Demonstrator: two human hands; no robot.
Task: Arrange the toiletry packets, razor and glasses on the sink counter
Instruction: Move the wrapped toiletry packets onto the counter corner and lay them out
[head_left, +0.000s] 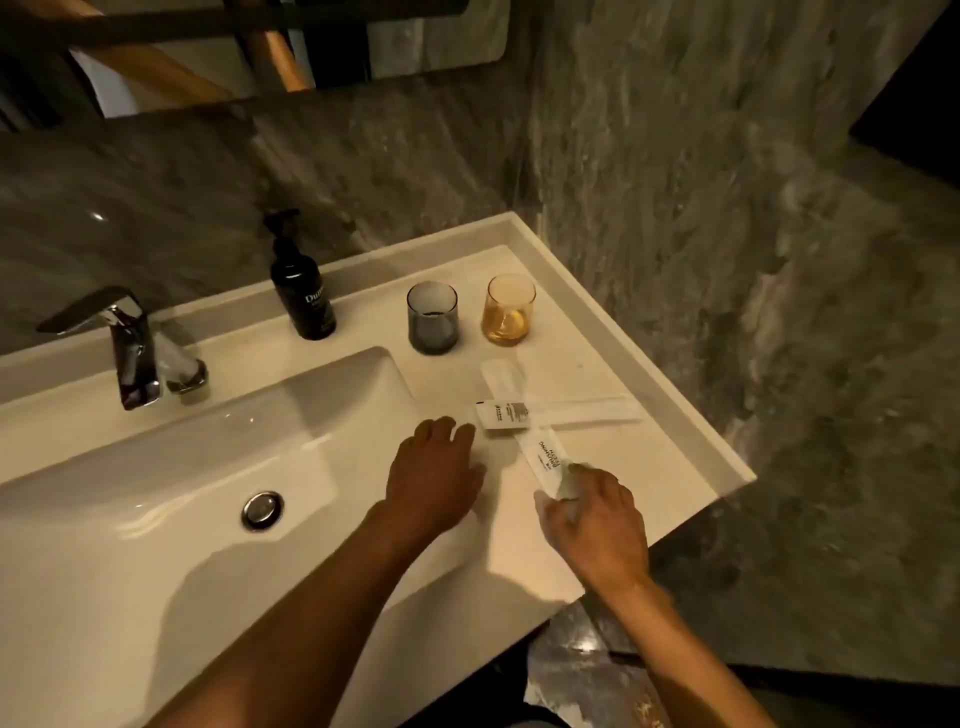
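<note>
Two long white toiletry packets lie crossed on the sink counter (649, 467). One packet (540, 447) with printed text runs from far left to near right. The other packet (587, 408) lies sideways across it, its labelled end at the left. My right hand (597, 519) is closed on the near end of the text packet. My left hand (436, 473) rests flat on the counter beside the basin, fingers apart, just short of the labelled end. A grey glass (432, 319) and an amber glass (510, 310) stand upright behind the packets. No razor is visible.
A black pump bottle (301, 291) stands at the back of the counter. A chrome tap (130, 353) sits behind the white basin (171, 467), which has a round drain (262, 509). Stone walls close off the back and right. The counter's right edge has a raised rim (675, 364).
</note>
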